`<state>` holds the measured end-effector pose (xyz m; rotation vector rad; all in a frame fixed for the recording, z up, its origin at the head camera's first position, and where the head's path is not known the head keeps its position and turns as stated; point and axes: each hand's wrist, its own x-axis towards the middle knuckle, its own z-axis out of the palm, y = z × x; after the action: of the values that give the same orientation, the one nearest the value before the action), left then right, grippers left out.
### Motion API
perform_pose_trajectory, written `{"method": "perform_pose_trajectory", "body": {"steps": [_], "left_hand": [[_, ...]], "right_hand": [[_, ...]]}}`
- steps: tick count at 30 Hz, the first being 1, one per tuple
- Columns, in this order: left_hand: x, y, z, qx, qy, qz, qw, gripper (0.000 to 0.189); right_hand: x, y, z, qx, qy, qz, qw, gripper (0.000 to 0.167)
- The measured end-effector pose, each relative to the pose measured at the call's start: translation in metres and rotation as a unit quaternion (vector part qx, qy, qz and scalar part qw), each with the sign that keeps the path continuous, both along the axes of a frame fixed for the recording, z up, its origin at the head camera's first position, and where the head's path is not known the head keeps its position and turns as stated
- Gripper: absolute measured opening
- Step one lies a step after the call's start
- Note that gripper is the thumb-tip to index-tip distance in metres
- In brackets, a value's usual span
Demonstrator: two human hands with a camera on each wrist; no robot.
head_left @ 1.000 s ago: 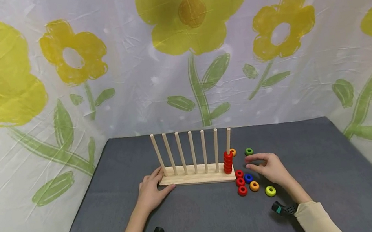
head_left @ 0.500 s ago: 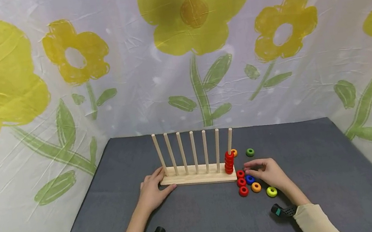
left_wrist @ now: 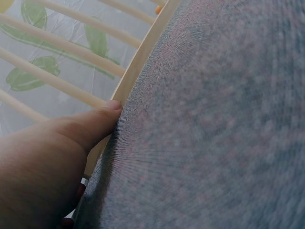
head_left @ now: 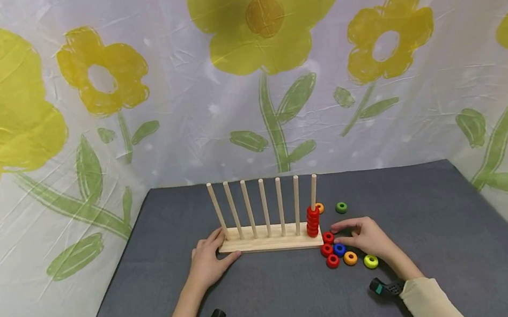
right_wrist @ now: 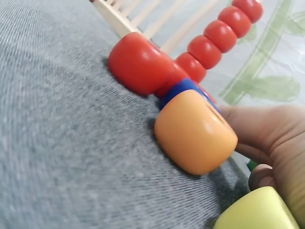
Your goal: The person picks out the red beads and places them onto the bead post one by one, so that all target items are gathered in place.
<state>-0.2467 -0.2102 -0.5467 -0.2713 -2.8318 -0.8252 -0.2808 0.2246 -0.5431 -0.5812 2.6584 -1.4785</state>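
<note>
A wooden peg rack point(head_left: 270, 241) with several upright pegs stands mid-table; several red beads point(head_left: 313, 221) are stacked on its rightmost peg. My left hand point(head_left: 206, 262) holds the rack's left end, thumb along the front edge and fingers at the far side; in the left wrist view the thumb point(left_wrist: 102, 121) presses the base. To the right, my right hand point(head_left: 366, 237) has thumb and index finger parted, fingertips right beside a loose red bead point(head_left: 328, 238). Close by lie a blue bead point(head_left: 339, 250) and an orange bead point(right_wrist: 195, 131), which partly covers the thumb in the right wrist view.
Two more red beads point(head_left: 332, 261) lie in front of the rack's right corner. A yellow-green bead point(head_left: 371, 262) rests below my right wrist. Farther back are a green bead point(head_left: 341, 208) and another orange bead point(head_left: 320, 207), partly behind the stack. A flowered cloth surrounds the dark table.
My right hand has come left and slightly toward me, to the loose beads. The blue bead and the middle loose red bead have shifted slightly. The left hand keeps its hold on the rack.
</note>
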Motion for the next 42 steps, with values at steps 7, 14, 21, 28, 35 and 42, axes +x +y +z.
{"method": "perform_pose_trajectory", "body": {"steps": [7,14,21,28,35,42], "left_hand": [[0.0,-0.0004,-0.0012,0.0,-0.004,0.001,1.0,0.082],[-0.0003,0.0008,0.0,0.0,-0.006,0.002,1.0,0.082],[0.0005,0.0011,0.0011,0.001,-0.01,0.003,0.9999,0.082],[-0.0003,0.0009,0.0012,0.0,-0.01,0.004,0.9999,0.083],[0.0002,0.0004,0.0009,-0.001,-0.008,0.001,1.0,0.082],[-0.0004,0.0003,0.0005,-0.004,-0.005,0.001,1.0,0.083]], "right_hand": [[0.0021,-0.0023,0.0004,0.012,0.008,0.014,0.9998,0.034],[0.0029,-0.0042,0.0001,0.012,0.015,0.026,0.9995,0.035],[0.0028,-0.0054,-0.0009,0.027,0.028,0.026,0.9989,0.036],[0.0029,-0.0055,0.0,0.028,0.038,0.028,0.9985,0.037],[0.0027,-0.0071,-0.0006,0.035,0.053,0.027,0.9976,0.036],[0.0027,-0.0081,0.0005,0.036,0.063,0.025,0.997,0.034]]}}
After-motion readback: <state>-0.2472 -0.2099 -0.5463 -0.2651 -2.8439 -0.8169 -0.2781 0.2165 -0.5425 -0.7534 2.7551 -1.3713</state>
